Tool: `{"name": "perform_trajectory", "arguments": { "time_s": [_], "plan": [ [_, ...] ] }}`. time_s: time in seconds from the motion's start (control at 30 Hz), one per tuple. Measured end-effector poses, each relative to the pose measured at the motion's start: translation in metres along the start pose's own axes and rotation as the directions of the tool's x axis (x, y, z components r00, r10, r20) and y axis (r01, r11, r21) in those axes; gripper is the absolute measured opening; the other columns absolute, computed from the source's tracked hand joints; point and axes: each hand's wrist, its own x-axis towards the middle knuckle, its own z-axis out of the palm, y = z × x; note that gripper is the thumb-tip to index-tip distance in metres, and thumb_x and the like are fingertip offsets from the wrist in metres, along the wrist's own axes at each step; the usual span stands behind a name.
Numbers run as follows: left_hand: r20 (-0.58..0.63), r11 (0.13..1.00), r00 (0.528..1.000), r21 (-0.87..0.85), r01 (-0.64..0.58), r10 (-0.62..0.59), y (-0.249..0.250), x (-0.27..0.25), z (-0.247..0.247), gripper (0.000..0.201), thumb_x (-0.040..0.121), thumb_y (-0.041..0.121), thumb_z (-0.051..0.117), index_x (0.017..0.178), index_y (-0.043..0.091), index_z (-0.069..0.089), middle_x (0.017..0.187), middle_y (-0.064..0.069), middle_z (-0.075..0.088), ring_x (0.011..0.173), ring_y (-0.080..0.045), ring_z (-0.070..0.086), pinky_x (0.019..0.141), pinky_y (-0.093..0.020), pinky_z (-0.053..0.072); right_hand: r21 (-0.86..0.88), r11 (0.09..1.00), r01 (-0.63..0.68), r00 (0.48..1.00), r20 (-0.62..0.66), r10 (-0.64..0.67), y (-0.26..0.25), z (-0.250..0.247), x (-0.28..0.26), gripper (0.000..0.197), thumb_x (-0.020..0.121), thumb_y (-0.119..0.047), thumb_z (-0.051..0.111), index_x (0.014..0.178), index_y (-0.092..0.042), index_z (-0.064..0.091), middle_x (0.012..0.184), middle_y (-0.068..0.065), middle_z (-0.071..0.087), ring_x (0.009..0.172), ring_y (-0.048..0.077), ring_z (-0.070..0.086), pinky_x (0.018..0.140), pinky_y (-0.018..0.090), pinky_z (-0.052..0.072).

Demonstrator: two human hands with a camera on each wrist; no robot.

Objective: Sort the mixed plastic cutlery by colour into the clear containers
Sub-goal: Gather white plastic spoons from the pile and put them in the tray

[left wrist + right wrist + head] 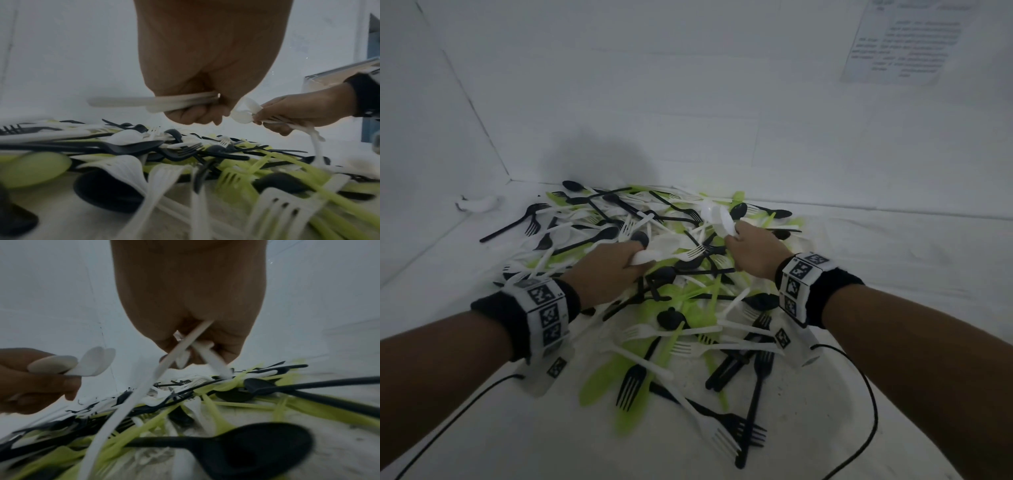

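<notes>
Your left hand (608,270) and right hand (751,251) each grip white cutlery (717,219) above the pile (674,308); keep only white pieces.

Wrists: black wristbands (493,320) on both bare forearms.
Bands: white straps (799,286) printed with black square markers.
Cables: thin black leads (868,404) trailing from each.
</notes>
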Motion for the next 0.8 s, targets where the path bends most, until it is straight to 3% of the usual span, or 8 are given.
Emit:
{"name": "perform_trajectory", "arguments": {
  "time_s": [0.13, 0.2, 0.3, 0.43, 0.53, 0.6, 0.7, 0.8],
  "plan": [
    [0.032, 0.985, 0.995, 0.145, -0.097, 0.094, -0.01, 0.013, -0.006, 0.023, 0.1, 0.033, 0.057, 0.083, 0.019, 0.051, 0.077, 0.004, 0.057, 0.076, -0.024, 0.059, 0.06, -0.033, 0.039, 0.069, 0.997, -0.024, 0.999, -0.047, 0.027, -0.006, 0.012, 0.013, 0.026, 0.107, -0.032, 0.036, 0.104, -0.007, 0.044, 0.093, 0.01, 0.061, 0.081, 0.031, 0.065, 0.069, 0.04, 0.05],
    [0.098, 0.942, 0.983, 0.283, -0.18, 0.158, -0.012, 0.019, -0.009, 0.004, 0.097, 0.02, 0.056, 0.102, 0.02, 0.056, 0.096, 0.002, 0.059, 0.09, -0.027, 0.062, 0.071, -0.035, 0.046, 0.219, 0.975, -0.049, 0.997, -0.05, 0.062, -0.006, 0.015, 0.02, 0.025, 0.108, -0.03, 0.036, 0.108, -0.005, 0.042, 0.092, 0.01, 0.059, 0.071, 0.032, 0.068, 0.063, 0.044, 0.057],
    [0.181, 0.853, 0.964, 0.454, -0.256, 0.193, -0.009, 0.037, -0.009, 0.038, 0.096, 0.017, 0.054, 0.134, 0.018, 0.051, 0.126, -0.003, 0.055, 0.103, -0.026, 0.063, 0.082, -0.043, 0.055, 0.273, 0.96, -0.069, 0.979, -0.169, 0.118, -0.004, 0.013, 0.029, 0.022, 0.109, -0.03, 0.037, 0.105, -0.009, 0.038, 0.084, 0.008, 0.055, 0.069, 0.028, 0.056, 0.061, 0.038, 0.045],
    [0.157, 0.773, 0.962, 0.573, -0.273, 0.223, 0.008, 0.066, -0.007, 0.034, 0.099, 0.024, 0.055, 0.133, 0.021, 0.056, 0.134, -0.002, 0.047, 0.088, -0.025, 0.065, 0.07, -0.039, 0.055, 0.233, 0.966, -0.115, 0.98, -0.13, 0.148, 0.003, 0.009, 0.04, 0.022, 0.107, -0.029, 0.038, 0.106, -0.008, 0.044, 0.089, 0.006, 0.055, 0.08, 0.031, 0.056, 0.07, 0.043, 0.046],
    [0.203, 0.692, 0.947, 0.647, -0.32, 0.248, 0.014, 0.087, 0.004, 0.038, 0.099, 0.02, 0.054, 0.136, 0.02, 0.055, 0.149, -0.004, 0.041, 0.096, -0.028, 0.067, 0.065, -0.036, 0.048, 0.342, 0.928, -0.146, 0.972, -0.128, 0.2, 0.012, 0.008, 0.044, 0.02, 0.104, -0.027, 0.039, 0.106, -0.008, 0.045, 0.096, 0.015, 0.061, 0.08, 0.032, 0.059, 0.072, 0.047, 0.052],
    [0.262, 0.678, 0.939, 0.651, -0.343, 0.223, 0.017, 0.094, 0.013, 0.04, 0.099, 0.018, 0.052, 0.139, 0.017, 0.051, 0.143, -0.007, 0.048, 0.101, -0.03, 0.066, 0.067, -0.037, 0.047, 0.353, 0.921, -0.162, 0.958, -0.166, 0.232, 0.018, 0.005, 0.046, 0.022, 0.105, -0.027, 0.04, 0.109, -0.006, 0.046, 0.089, 0.01, 0.057, 0.071, 0.024, 0.054, 0.061, 0.037, 0.045],
    [0.254, 0.689, 0.938, 0.637, -0.346, 0.236, 0.016, 0.099, 0.019, 0.034, 0.101, 0.018, 0.049, 0.135, 0.016, 0.053, 0.125, -0.007, 0.054, 0.099, -0.029, 0.063, 0.065, -0.034, 0.039, 0.302, 0.938, -0.17, 0.949, -0.205, 0.238, 0.028, -0.002, 0.051, 0.025, 0.104, -0.031, 0.045, 0.109, -0.007, 0.05, 0.087, 0.006, 0.058, 0.07, 0.022, 0.053, 0.061, 0.035, 0.043],
    [0.247, 0.743, 0.937, 0.572, -0.347, 0.247, 0.01, 0.103, 0.018, 0.027, 0.103, 0.023, 0.049, 0.128, 0.015, 0.056, 0.12, -0.006, 0.055, 0.101, -0.028, 0.062, 0.071, -0.037, 0.046, 0.203, 0.961, -0.189, 0.952, -0.203, 0.23, 0.036, -0.01, 0.059, 0.022, 0.1, -0.031, 0.051, 0.098, -0.009, 0.053, 0.084, 0.005, 0.058, 0.069, 0.021, 0.054, 0.059, 0.032, 0.042]
  ]
}}
